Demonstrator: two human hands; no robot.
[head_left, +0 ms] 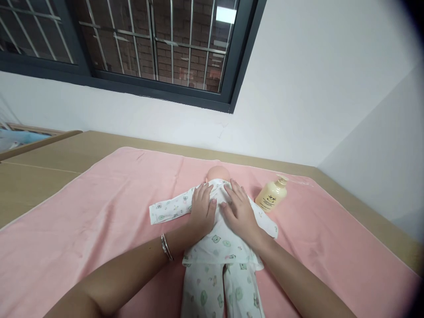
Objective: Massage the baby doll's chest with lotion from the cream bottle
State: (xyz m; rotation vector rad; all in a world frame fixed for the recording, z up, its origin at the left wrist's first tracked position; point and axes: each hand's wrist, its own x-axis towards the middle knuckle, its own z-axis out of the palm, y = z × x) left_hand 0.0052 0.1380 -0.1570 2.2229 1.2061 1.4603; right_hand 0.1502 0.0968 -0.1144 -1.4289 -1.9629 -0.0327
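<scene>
Doll [221,247] lies on its back, or possibly face down, on the pink towel [99,212], head toward the wall; only a bare rounded head shows past the hands, so the facing cannot be told. It is fully dressed: white printed top, both sleeves out to the sides, matching trousers on both legs.

Left hand [202,210] rests flat on the doll's upper torso, fingers together and extended, pointing toward the head. It clamps nothing. A bracelet [166,247] sits on that wrist.

Right hand [239,211] lies flat beside it on the other half of the chest, fingers slightly apart, palm down, also gripping nothing. The 2 hands are close, thumbs nearly touching at the middle of the top.

Bottle [272,196], cream-coloured with a pump cap, lies tilted on the towel just beside the doll's arm on the right, untouched and apart from both hands.

Judgement on progress: the pressing or smoothing over the torso appears under way, both palms at the upper chest. Clothes are on, none removed. The bottle looks unused at this point; no lotion shows on hands or cloth. Lower torso and legs are not being handled.

Towel covers a tan table [39,176] set below a barred window [149,44].
</scene>
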